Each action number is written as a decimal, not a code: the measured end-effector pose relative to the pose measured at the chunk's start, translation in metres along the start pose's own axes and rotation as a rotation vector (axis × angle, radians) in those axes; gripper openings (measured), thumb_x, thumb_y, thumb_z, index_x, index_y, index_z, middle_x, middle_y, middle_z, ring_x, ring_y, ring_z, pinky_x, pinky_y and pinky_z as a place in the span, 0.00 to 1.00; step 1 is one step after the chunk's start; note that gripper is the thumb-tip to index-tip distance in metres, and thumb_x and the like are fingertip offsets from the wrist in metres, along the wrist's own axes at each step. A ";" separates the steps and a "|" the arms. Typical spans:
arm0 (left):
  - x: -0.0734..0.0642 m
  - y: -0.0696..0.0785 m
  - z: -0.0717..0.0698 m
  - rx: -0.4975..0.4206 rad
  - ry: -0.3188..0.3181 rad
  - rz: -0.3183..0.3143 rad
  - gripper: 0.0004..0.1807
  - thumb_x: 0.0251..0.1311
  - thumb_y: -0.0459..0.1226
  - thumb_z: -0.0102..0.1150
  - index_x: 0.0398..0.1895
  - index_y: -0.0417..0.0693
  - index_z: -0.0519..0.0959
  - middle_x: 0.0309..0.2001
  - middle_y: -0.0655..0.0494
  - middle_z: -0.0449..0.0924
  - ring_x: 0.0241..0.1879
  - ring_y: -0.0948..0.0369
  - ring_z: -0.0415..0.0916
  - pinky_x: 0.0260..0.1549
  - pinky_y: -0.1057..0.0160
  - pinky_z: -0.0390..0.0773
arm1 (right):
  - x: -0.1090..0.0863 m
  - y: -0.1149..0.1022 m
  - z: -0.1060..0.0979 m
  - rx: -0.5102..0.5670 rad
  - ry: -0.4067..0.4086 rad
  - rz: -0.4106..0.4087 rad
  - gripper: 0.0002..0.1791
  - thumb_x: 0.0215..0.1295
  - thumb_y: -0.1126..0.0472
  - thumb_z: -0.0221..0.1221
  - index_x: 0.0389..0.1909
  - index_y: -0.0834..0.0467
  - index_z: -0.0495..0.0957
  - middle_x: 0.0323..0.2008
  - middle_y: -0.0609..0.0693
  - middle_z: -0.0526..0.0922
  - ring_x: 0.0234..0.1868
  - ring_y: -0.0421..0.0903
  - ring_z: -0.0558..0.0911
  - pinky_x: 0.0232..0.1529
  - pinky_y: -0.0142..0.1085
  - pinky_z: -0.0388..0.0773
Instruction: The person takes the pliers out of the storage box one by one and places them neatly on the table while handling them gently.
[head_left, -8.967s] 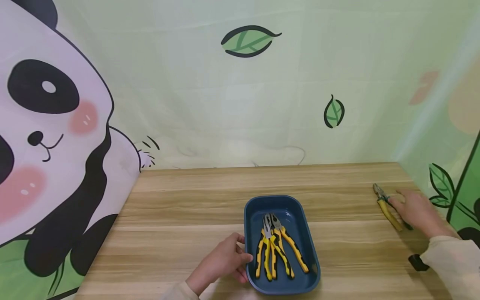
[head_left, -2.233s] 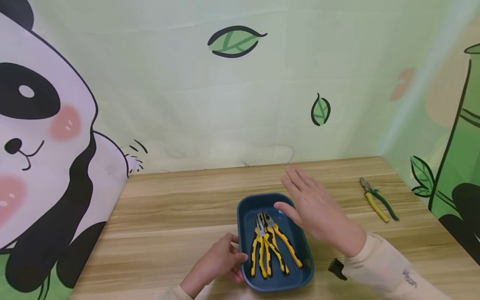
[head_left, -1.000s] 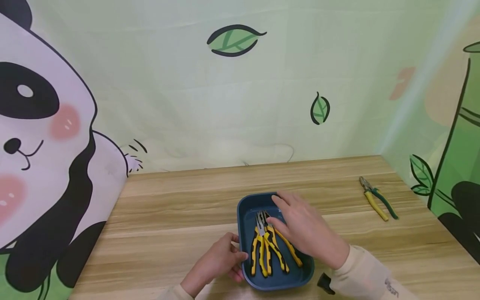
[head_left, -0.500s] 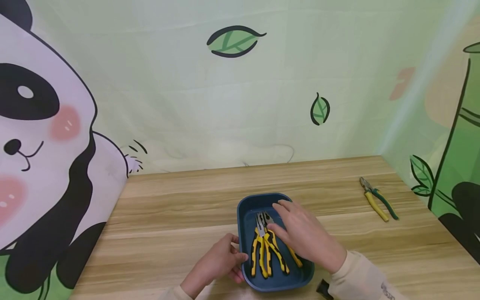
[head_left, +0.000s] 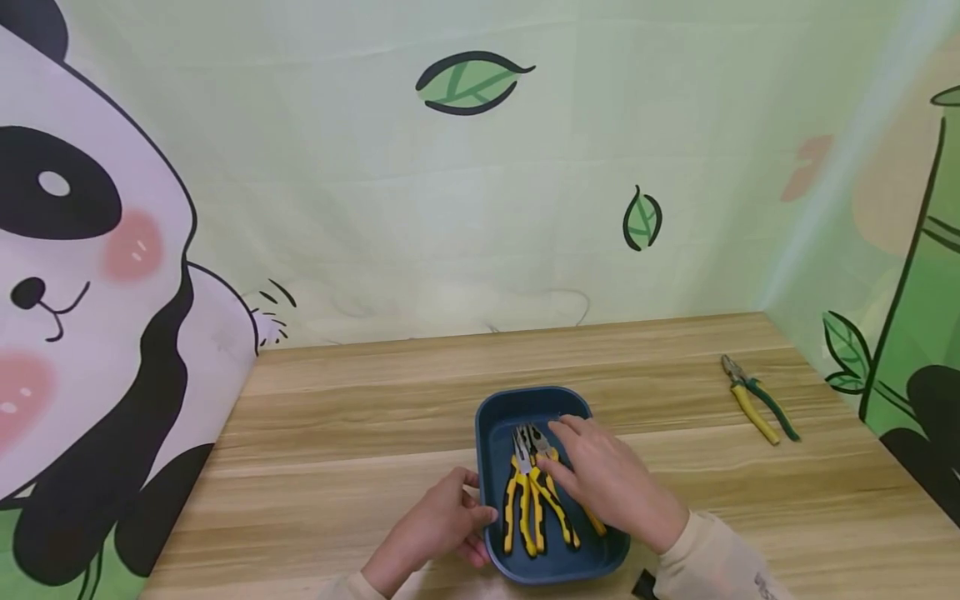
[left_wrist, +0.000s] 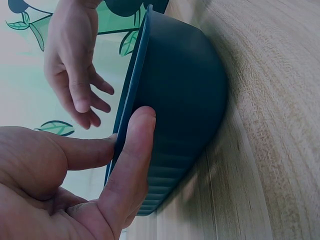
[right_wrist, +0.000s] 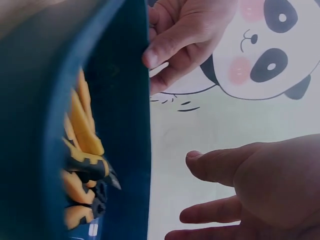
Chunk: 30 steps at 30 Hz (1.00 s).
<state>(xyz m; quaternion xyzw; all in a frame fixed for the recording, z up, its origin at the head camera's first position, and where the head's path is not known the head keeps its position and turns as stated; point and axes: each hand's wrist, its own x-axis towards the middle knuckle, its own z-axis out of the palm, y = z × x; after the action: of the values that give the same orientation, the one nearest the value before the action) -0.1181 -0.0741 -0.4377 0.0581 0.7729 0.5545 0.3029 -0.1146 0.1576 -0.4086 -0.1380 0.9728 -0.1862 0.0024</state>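
Observation:
My left hand pinches the near left rim of a dark blue tray, thumb on the inside and fingers along the outer wall, as the left wrist view shows. Several pliers with yellow-and-black handles lie in the tray, their metal noses pointing away from me. Over the tray's right side hovers my right hand, fingers loosely spread and holding nothing. It partly hides the rightmost pliers' handle and the tray's right rim. In the right wrist view, nothing lies between the right thumb and fingers.
Another pair of pliers, with one yellow and one green handle, lies on the wooden table at the back right. Behind the table hangs a cloth backdrop printed with a panda and leaves.
Nine seconds ago my right hand was at the yellow-and-green pliers; since then it has come left over the tray and lowered towards me. Those pliers remain on the table. My left hand stays put.

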 end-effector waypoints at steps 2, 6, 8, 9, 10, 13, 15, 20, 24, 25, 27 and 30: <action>0.000 0.000 0.000 0.001 -0.001 -0.004 0.24 0.70 0.28 0.61 0.62 0.28 0.63 0.35 0.41 0.81 0.19 0.57 0.82 0.20 0.58 0.89 | 0.000 0.002 0.004 0.005 -0.004 -0.003 0.30 0.74 0.49 0.64 0.63 0.68 0.76 0.63 0.67 0.77 0.64 0.65 0.77 0.64 0.60 0.77; 0.000 0.002 0.000 0.009 -0.003 -0.009 0.24 0.71 0.28 0.61 0.63 0.28 0.63 0.35 0.42 0.81 0.19 0.57 0.82 0.20 0.58 0.89 | -0.001 0.006 0.011 0.019 -0.016 -0.002 0.29 0.72 0.51 0.66 0.62 0.69 0.77 0.62 0.69 0.78 0.63 0.65 0.77 0.64 0.60 0.77; 0.000 0.002 0.000 0.009 -0.004 -0.007 0.24 0.71 0.28 0.61 0.63 0.28 0.63 0.35 0.42 0.81 0.19 0.57 0.82 0.20 0.58 0.89 | -0.001 0.007 0.014 0.022 -0.025 0.007 0.29 0.72 0.52 0.66 0.62 0.70 0.77 0.61 0.68 0.79 0.62 0.65 0.78 0.64 0.59 0.78; 0.000 0.002 0.000 0.008 -0.005 -0.005 0.24 0.70 0.28 0.60 0.63 0.28 0.63 0.35 0.42 0.81 0.19 0.57 0.82 0.20 0.58 0.89 | -0.001 0.008 0.016 0.023 -0.031 0.014 0.29 0.71 0.52 0.66 0.62 0.70 0.77 0.60 0.68 0.79 0.62 0.64 0.78 0.63 0.59 0.78; 0.000 0.002 0.000 0.007 -0.006 -0.004 0.24 0.70 0.28 0.60 0.63 0.28 0.63 0.35 0.42 0.81 0.19 0.57 0.82 0.20 0.58 0.89 | -0.001 0.009 0.017 0.025 -0.037 0.021 0.29 0.71 0.52 0.66 0.62 0.70 0.77 0.60 0.68 0.79 0.61 0.63 0.79 0.63 0.58 0.78; 0.000 0.002 0.000 0.005 -0.006 -0.004 0.23 0.70 0.27 0.60 0.62 0.28 0.63 0.34 0.42 0.81 0.19 0.57 0.82 0.20 0.58 0.88 | 0.000 0.011 0.022 0.025 -0.053 0.037 0.29 0.71 0.52 0.66 0.62 0.70 0.77 0.59 0.66 0.80 0.60 0.62 0.79 0.63 0.58 0.79; 0.000 0.002 0.000 0.005 -0.006 -0.008 0.23 0.70 0.27 0.60 0.63 0.29 0.63 0.34 0.42 0.81 0.19 0.57 0.82 0.20 0.58 0.88 | 0.001 0.011 0.024 0.024 -0.054 0.035 0.28 0.71 0.52 0.67 0.60 0.70 0.77 0.57 0.67 0.80 0.59 0.62 0.80 0.62 0.58 0.79; 0.001 0.002 0.000 0.003 -0.003 -0.022 0.23 0.70 0.28 0.61 0.63 0.30 0.64 0.35 0.41 0.81 0.19 0.57 0.82 0.20 0.59 0.88 | 0.003 0.012 0.028 0.018 -0.035 0.019 0.26 0.69 0.56 0.68 0.58 0.73 0.78 0.55 0.68 0.81 0.56 0.63 0.81 0.61 0.58 0.80; 0.001 0.001 0.000 0.002 -0.002 -0.023 0.24 0.70 0.27 0.61 0.62 0.29 0.64 0.35 0.41 0.80 0.19 0.57 0.82 0.20 0.59 0.88 | 0.004 0.011 0.031 0.007 -0.017 0.013 0.24 0.68 0.60 0.69 0.56 0.74 0.78 0.52 0.69 0.81 0.54 0.64 0.81 0.58 0.57 0.82; 0.001 0.001 0.000 0.003 -0.003 -0.022 0.24 0.70 0.27 0.61 0.62 0.29 0.64 0.35 0.41 0.81 0.19 0.57 0.82 0.20 0.59 0.88 | 0.005 0.011 0.031 0.003 -0.015 0.010 0.24 0.68 0.61 0.69 0.55 0.74 0.78 0.51 0.69 0.81 0.53 0.64 0.81 0.57 0.57 0.82; 0.001 0.001 0.000 -0.001 -0.003 -0.029 0.24 0.70 0.27 0.61 0.63 0.29 0.64 0.35 0.41 0.81 0.19 0.57 0.82 0.20 0.59 0.88 | 0.006 0.011 0.033 -0.007 -0.012 0.009 0.22 0.67 0.63 0.69 0.54 0.75 0.78 0.49 0.69 0.82 0.51 0.64 0.82 0.55 0.57 0.83; 0.001 0.001 -0.001 0.000 -0.003 -0.031 0.24 0.70 0.27 0.61 0.63 0.29 0.64 0.35 0.41 0.80 0.19 0.57 0.82 0.20 0.59 0.88 | 0.007 0.011 0.035 -0.016 -0.017 0.018 0.19 0.67 0.65 0.68 0.52 0.74 0.78 0.47 0.67 0.82 0.47 0.62 0.82 0.51 0.56 0.85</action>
<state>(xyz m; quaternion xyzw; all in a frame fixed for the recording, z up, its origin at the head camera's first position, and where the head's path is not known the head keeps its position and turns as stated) -0.1200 -0.0739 -0.4374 0.0468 0.7732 0.5498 0.3126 -0.1222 0.1525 -0.4448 -0.1306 0.9754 -0.1771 0.0110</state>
